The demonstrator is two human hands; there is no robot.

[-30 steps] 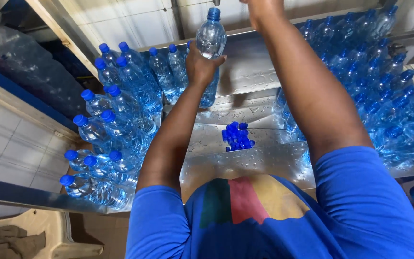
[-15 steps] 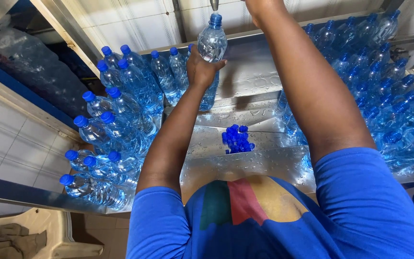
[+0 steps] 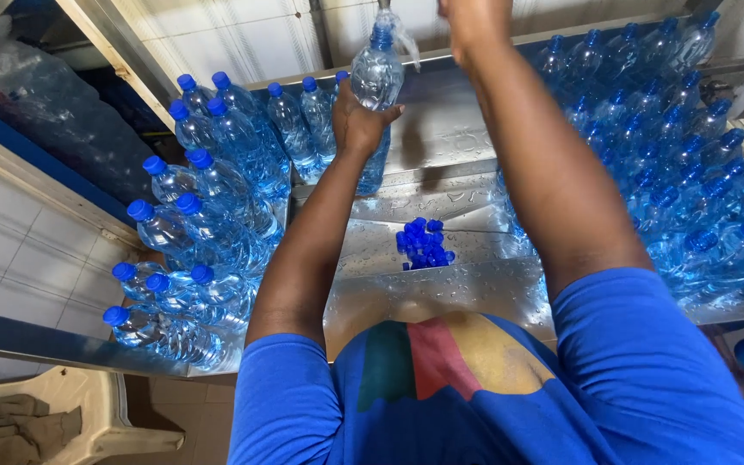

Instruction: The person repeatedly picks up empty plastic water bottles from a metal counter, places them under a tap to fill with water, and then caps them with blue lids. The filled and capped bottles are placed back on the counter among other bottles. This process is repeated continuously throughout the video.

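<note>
Clear plastic bottle [image 3: 376, 82] is clamped upright in the left hand [image 3: 356, 120] above the wet steel desk [image 3: 441, 129]; right hand [image 3: 474, 21] is raised beside its blue cap [image 3: 381, 36], grip unclear; loose caps [image 3: 422, 244] lie below.

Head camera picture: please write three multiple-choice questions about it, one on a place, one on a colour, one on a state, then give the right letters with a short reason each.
1. Where does the heap of loose caps lie?
A. on the metal table, between the two arms
B. on the floor
C. inside a bucket

2. What colour are the caps on the bottles at the left?
A. red
B. white
C. blue

3. How is the bottle in the left hand held?
A. lying flat
B. upright
C. upside down

Answers: 1 A, the heap sits on the wet steel between the forearms. 2 C, every cap is blue. 3 B, its blue cap points up. The right hand reaches past the top edge.
</note>
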